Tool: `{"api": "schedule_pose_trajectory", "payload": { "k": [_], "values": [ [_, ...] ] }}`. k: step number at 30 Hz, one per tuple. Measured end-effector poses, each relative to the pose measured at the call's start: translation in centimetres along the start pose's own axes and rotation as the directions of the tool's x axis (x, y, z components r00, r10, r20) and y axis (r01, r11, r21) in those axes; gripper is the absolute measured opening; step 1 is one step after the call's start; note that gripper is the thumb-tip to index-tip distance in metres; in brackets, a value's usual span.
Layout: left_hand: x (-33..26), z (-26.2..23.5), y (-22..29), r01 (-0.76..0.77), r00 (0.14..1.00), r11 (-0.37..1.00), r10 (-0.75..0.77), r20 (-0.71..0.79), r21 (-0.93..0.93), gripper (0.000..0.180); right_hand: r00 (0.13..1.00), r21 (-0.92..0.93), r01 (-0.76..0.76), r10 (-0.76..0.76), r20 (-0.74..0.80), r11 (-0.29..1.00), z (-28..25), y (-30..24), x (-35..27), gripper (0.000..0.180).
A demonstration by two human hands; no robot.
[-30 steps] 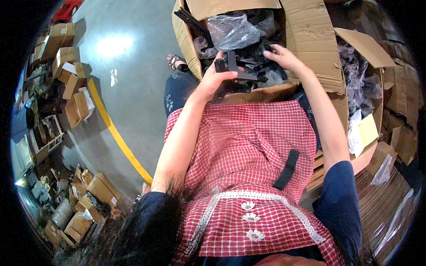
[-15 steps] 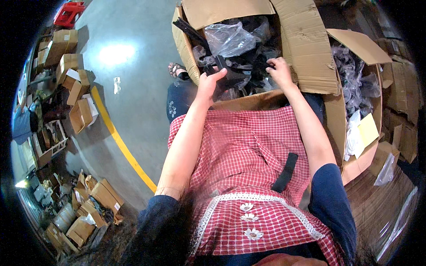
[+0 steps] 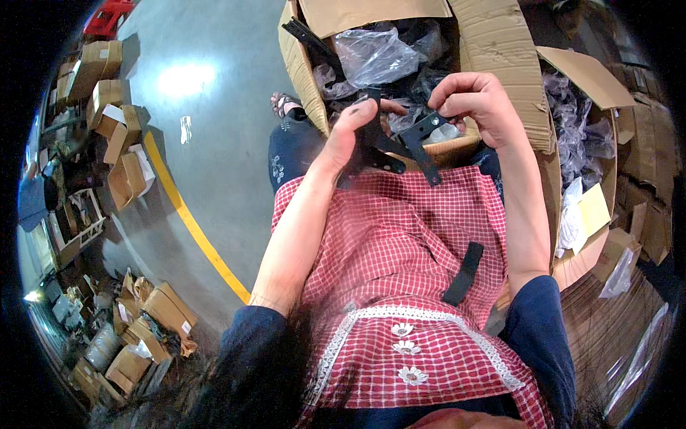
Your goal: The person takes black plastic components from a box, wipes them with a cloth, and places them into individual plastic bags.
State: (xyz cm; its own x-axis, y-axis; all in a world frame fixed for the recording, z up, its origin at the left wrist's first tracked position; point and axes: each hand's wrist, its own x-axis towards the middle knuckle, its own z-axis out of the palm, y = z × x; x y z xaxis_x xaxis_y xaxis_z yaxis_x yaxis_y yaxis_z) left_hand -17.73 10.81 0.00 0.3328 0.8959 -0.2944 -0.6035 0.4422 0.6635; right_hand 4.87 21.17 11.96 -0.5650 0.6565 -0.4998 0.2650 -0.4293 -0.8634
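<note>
Over the near edge of an open cardboard box (image 3: 379, 10), my left hand (image 3: 341, 139) is closed on dark black brackets (image 3: 374, 136), their lower arms hanging below the fingers. My right hand (image 3: 480, 104) pinches the upper end of an angled black bracket (image 3: 421, 140), which has a light round spot near the fingertips. The two hands' pieces overlap between them, and I cannot tell if they are joined. Inside the box lie clear plastic bags (image 3: 379, 57) and more dark parts. A long black rail (image 3: 309, 39) leans on its left side.
A second open carton (image 3: 549, 207) full of clear bags stands at the right, with a yellow card (image 3: 593, 209) at its near end. Cardboard boxes (image 3: 123, 187) line the left side beyond a yellow floor line (image 3: 187, 218). A red plastic item (image 3: 107, 18) is at the far left.
My right hand has come up and toward me from inside the box, now pinching an angled bracket. My left hand has brought its black pieces slightly right and nearer my lap.
</note>
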Motion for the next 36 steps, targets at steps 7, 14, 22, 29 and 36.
{"api": "schedule_pose_trajectory", "payload": {
  "k": [7,14,22,29,36],
  "values": [
    [-0.4,2.3,-1.0,0.052,0.998,0.993,-0.056,0.034,0.103,0.043,0.974,0.087,0.095,-0.075,-0.214,0.992,3.5,4.6,2.5,0.016],
    [0.4,1.6,-2.3,0.223,0.965,0.96,-0.242,-0.104,-0.168,0.027,0.926,0.039,0.141,-0.118,-0.359,0.989,4.7,8.6,5.1,0.02],
    [1.9,-1.5,-3.1,0.128,0.945,0.914,-0.23,-0.233,-0.385,0.033,0.839,0.154,0.384,-0.274,-0.47,0.91,4.9,7.7,4.5,0.023],
    [1.8,-1.4,-2.5,-0.046,0.974,0.939,-0.033,-0.223,-0.339,0.045,0.971,0.003,-0.066,0.065,-0.232,0.998,7.0,10.9,-0.4,0.037],
    [1.1,0.1,-1.1,-0.074,0.997,0.941,0.057,-0.059,-0.329,0.044,0.873,-0.766,0.105,-0.427,-0.234,0.634,6.9,6.1,-5.6,0.02]
  ]
}}
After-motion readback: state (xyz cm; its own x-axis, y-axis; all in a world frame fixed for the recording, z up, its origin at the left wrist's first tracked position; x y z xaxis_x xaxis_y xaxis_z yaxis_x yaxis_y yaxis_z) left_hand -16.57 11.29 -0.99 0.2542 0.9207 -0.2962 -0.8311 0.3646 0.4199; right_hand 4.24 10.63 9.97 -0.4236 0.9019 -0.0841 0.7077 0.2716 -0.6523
